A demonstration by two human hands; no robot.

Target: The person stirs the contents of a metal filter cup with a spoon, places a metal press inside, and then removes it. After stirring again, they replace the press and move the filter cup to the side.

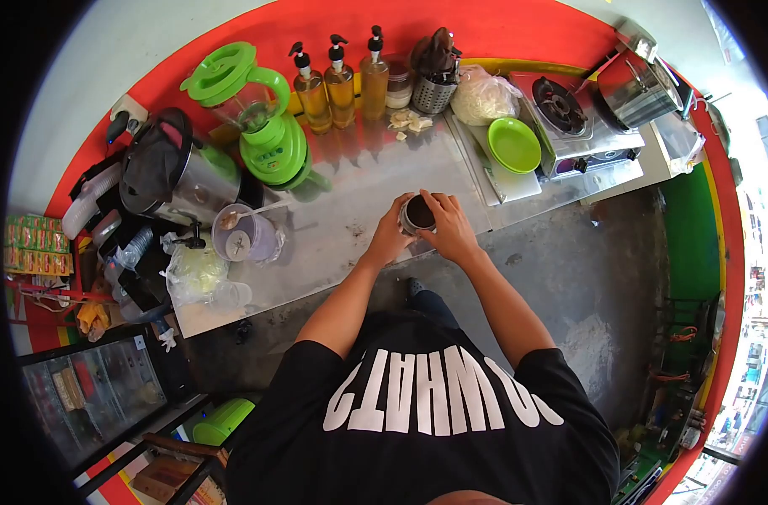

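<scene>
Between my two hands, at the front edge of the metal counter (316, 231), is a small round jar (418, 214) with a dark brown top and a pale rim. My left hand (389, 234) wraps its left side, thumb and fingers curled around it. From the right, my right hand (449, 225) grips the jar, its fingers at the rim and top. Whether the dark top is a lid or the contents, I cannot tell. Just right of the hands lie a white cutting board (516, 186) with a knife (490, 175) and a green plate (514, 145).
Left stand a green blender (274, 151), a plastic tub (239, 240) with a spoon, and a bag of cabbage (195, 273). Pump bottles (340, 88) and a utensil holder (434, 94) line the wall. A gas stove (560, 105) with a pot (640, 88) stands right.
</scene>
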